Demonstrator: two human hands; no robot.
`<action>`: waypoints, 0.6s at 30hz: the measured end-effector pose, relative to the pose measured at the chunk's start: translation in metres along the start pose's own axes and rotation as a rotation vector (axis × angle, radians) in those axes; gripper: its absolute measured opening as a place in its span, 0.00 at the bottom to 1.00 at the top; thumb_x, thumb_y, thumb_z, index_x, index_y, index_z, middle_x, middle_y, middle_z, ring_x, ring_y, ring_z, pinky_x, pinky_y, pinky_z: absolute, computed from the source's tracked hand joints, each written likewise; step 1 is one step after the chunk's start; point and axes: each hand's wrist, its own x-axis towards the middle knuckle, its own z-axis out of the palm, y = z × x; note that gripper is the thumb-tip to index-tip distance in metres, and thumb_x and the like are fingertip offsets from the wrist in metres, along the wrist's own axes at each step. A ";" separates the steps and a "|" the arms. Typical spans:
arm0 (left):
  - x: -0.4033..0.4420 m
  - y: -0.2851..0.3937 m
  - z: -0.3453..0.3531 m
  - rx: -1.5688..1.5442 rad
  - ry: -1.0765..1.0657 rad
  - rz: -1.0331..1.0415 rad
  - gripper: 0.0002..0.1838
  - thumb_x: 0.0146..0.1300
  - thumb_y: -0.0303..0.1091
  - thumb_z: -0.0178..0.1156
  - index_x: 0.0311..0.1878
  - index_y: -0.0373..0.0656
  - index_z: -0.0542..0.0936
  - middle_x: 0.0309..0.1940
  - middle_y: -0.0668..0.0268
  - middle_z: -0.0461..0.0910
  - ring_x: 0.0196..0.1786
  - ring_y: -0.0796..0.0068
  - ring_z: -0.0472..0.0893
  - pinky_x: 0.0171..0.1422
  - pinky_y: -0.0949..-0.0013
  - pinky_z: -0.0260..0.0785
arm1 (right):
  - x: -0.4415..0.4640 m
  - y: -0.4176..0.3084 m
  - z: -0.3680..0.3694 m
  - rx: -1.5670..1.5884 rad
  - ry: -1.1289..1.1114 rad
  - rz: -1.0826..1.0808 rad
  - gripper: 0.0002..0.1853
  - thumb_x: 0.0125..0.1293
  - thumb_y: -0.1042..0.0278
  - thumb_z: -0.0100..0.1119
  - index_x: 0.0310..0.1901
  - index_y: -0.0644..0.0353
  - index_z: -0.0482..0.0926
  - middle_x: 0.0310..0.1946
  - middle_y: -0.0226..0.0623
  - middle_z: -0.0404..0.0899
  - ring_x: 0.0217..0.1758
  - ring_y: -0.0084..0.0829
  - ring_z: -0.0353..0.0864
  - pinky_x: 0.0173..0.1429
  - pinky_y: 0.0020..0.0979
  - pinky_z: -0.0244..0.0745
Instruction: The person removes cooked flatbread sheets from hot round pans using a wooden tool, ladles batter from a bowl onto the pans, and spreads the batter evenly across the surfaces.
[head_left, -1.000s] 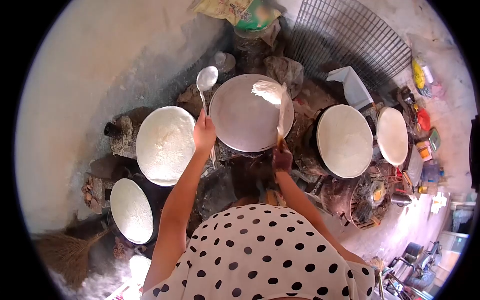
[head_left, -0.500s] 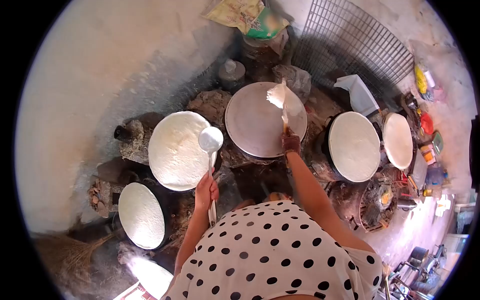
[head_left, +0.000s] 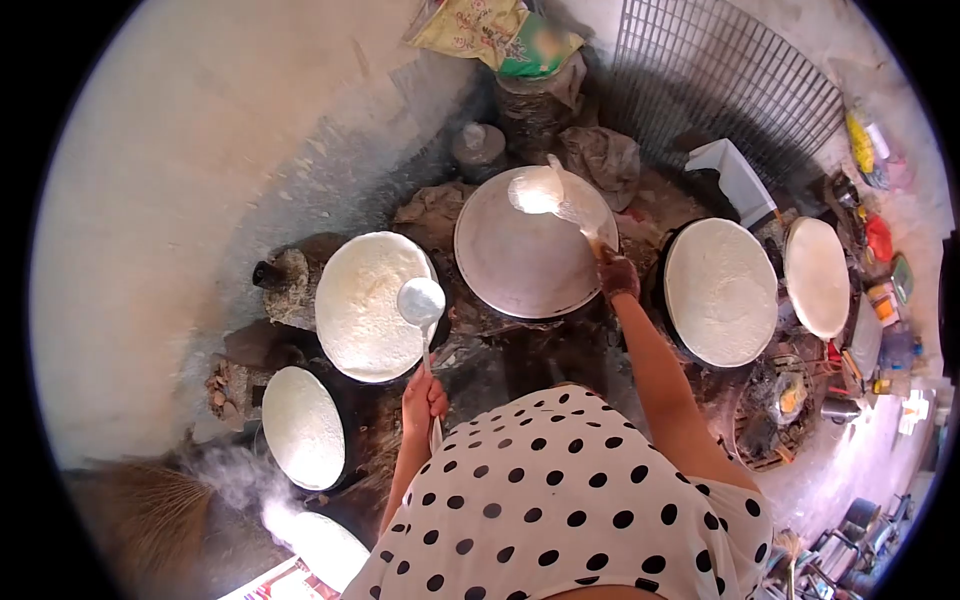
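Observation:
My left hand [head_left: 424, 400] is wrapped round the handle of a metal ladle [head_left: 421, 301]. The ladle's bowl is over the lower right part of a round griddle covered in white batter [head_left: 365, 320]. In my right hand [head_left: 617, 275], which wears a dark glove, is a flat wooden spreader [head_left: 572, 208]. Its blade rests on the middle griddle [head_left: 520, 262], a grey round plate. A small pool of white batter [head_left: 536, 190] lies beside the blade near the griddle's far edge.
More batter-covered griddles stand at left [head_left: 303, 428] and right [head_left: 720, 292]; one farther right [head_left: 817, 278]. Steam rises at lower left by a straw broom [head_left: 150, 510]. Behind are a wire rack [head_left: 725, 75], a white bin [head_left: 735, 180] and a lidded pot [head_left: 479, 148]. A stove [head_left: 775, 410] is at right.
The ladle has moved down from beside the middle griddle to over the left one. On the middle griddle the spreader has tilted, its handle end swinging right with my right hand.

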 end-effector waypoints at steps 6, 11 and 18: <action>-0.012 -0.007 0.026 -0.030 -0.010 -0.058 0.21 0.74 0.39 0.41 0.66 0.45 0.64 0.17 0.76 0.57 0.12 0.85 0.57 0.15 0.76 0.53 | 0.082 0.004 0.067 0.156 -0.219 -0.045 0.19 0.67 0.56 0.47 0.57 0.48 0.74 0.48 0.40 0.80 0.49 0.42 0.80 0.54 0.39 0.74; -0.027 -0.020 0.038 -0.129 -0.001 -0.052 0.19 0.74 0.38 0.43 0.66 0.47 0.65 0.17 0.78 0.54 0.13 0.87 0.56 0.16 0.79 0.52 | 0.086 -0.011 -0.011 -0.498 -0.285 -0.576 0.20 0.64 0.61 0.57 0.59 0.51 0.76 0.45 0.32 0.84 0.40 0.26 0.82 0.47 0.30 0.75; -0.040 -0.050 0.037 -0.317 0.042 -0.067 0.17 0.74 0.38 0.44 0.64 0.50 0.68 0.16 0.80 0.55 0.13 0.89 0.57 0.13 0.81 0.52 | 0.055 -0.016 -0.008 0.028 -0.253 -0.025 0.22 0.68 0.53 0.47 0.60 0.49 0.73 0.58 0.40 0.75 0.61 0.37 0.73 0.61 0.35 0.70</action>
